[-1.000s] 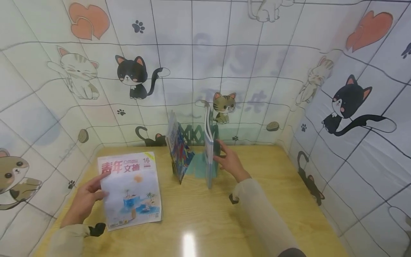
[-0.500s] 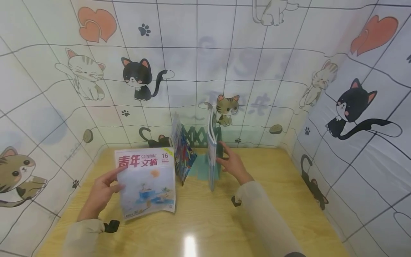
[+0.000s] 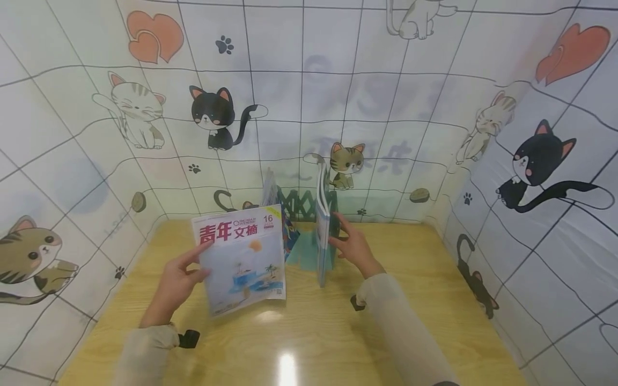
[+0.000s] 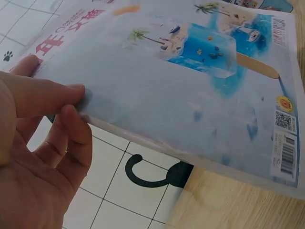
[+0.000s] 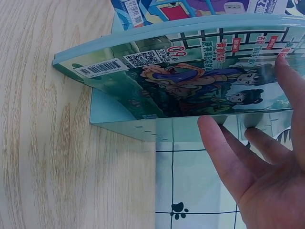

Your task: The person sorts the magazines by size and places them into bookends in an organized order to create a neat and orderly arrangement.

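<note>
My left hand [image 3: 176, 284] pinches the left edge of a magazine [image 3: 243, 273] with a pale blue beach cover, tilted above the table. In the left wrist view the thumb lies on its cover, near the title; part of the fingers is hidden beneath. My right hand [image 3: 354, 247] touches the right side of an upright magazine [image 3: 322, 241] standing in a green bookend [image 3: 304, 254]. In the right wrist view its thumb rests on the illustrated cover [image 5: 190, 86], and its other fingers reach towards the bookend plate, loosely extended.
Another upright book [image 3: 291, 236] leans at the bookend's left side, mostly hidden by the held magazine. The wooden table [image 3: 401, 300] ends against a cat-printed wall sheet [image 3: 280, 107] at the back and sides.
My left hand has lifted the beach-cover magazine off the table and carried it right, towards the bookend, tilting it. The right hand stays at the upright magazine. The head view has shifted slightly.
</note>
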{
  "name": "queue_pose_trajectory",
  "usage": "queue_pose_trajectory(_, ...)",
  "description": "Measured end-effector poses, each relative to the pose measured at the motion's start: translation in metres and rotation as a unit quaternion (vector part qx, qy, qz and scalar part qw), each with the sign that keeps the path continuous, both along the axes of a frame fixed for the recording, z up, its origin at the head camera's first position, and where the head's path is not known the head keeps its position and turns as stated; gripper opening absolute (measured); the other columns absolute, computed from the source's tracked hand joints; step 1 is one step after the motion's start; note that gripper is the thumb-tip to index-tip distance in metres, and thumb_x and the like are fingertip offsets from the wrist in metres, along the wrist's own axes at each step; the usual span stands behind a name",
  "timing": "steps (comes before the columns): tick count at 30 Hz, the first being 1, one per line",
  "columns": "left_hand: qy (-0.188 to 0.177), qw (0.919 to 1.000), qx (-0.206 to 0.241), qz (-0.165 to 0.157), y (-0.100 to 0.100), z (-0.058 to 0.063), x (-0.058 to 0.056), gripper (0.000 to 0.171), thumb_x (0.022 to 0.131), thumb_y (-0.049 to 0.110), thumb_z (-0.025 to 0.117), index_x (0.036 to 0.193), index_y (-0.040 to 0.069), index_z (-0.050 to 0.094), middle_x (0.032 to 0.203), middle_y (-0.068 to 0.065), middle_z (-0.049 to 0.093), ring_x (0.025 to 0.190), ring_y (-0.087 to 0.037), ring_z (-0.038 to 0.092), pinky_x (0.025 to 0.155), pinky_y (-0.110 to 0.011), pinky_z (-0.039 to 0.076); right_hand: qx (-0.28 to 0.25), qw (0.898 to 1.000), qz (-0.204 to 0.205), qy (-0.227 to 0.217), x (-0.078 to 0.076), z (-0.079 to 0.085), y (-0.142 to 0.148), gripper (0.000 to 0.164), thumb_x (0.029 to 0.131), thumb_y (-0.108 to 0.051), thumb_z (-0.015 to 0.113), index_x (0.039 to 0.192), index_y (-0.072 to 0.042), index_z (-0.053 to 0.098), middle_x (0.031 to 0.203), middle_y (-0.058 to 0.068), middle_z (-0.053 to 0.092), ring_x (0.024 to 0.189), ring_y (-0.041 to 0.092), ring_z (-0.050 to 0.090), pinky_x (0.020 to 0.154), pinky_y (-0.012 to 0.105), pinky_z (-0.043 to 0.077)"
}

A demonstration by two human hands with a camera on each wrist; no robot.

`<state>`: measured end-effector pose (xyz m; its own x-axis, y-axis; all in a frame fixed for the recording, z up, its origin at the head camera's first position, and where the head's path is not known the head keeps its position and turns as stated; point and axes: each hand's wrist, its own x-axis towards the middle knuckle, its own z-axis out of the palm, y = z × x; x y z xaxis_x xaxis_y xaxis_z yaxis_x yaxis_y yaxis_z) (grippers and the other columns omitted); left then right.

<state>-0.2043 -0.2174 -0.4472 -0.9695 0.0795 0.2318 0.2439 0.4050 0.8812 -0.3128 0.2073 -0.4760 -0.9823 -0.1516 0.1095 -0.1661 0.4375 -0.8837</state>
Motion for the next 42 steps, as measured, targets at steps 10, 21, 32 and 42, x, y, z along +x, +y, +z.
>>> queue_pose_trajectory(10, 0.029, 0.9992, 0.007, -0.025, 0.022, 0.003, 0.001, 0.071, 0.086, -0.016, 0.059, 0.146, 0.018, 0.047, 0.129, -0.02, 0.054, 0.1, -0.033, 0.056, 0.076, -0.028, 0.056, -0.003, 1.0, -0.003, -0.003, 0.001, 0.0, 0.0, 0.076, 0.091, -0.017, 0.07, 0.153, -0.033, 0.028, 0.15, 0.025, 0.033, 0.115, 0.046, 0.056, 0.064, 0.049, 0.058)
queue_pose_trajectory(21, 0.09, 0.9952, -0.023, -0.029, 0.042, 0.002, -0.002, 0.079, 0.082, -0.02, 0.063, 0.147, 0.02, 0.045, 0.121, -0.021, 0.06, 0.098, -0.031, 0.062, 0.078, -0.032, 0.057, 0.004, 1.0, -0.002, -0.004, -0.001, 0.002, 0.001, 0.076, 0.092, -0.02, 0.07, 0.153, -0.035, 0.028, 0.151, 0.026, 0.032, 0.115, 0.044, 0.056, 0.057, 0.035, 0.059)
queue_pose_trajectory(32, 0.159, 0.9785, -0.129, -0.026, 0.058, 0.005, 0.0, 0.085, 0.08, -0.017, 0.068, 0.15, 0.022, 0.04, 0.127, -0.014, 0.061, 0.102, -0.023, 0.062, 0.075, -0.034, 0.058, 0.013, 1.0, -0.007, -0.004, -0.001, 0.001, 0.001, 0.075, 0.092, -0.02, 0.069, 0.152, -0.039, 0.029, 0.151, 0.024, 0.033, 0.12, 0.044, 0.052, 0.057, 0.034, 0.059)
queue_pose_trajectory(42, 0.205, 0.9563, -0.208, -0.005, 0.075, 0.008, 0.001, 0.083, 0.08, -0.012, 0.072, 0.151, 0.015, 0.037, 0.115, -0.016, 0.067, 0.084, -0.018, 0.067, 0.064, -0.021, 0.056, 0.006, 1.0, -0.005, -0.007, -0.002, 0.001, -0.001, 0.075, 0.092, -0.022, 0.07, 0.152, -0.04, 0.028, 0.151, 0.024, 0.033, 0.118, 0.044, 0.054, 0.058, 0.035, 0.059)
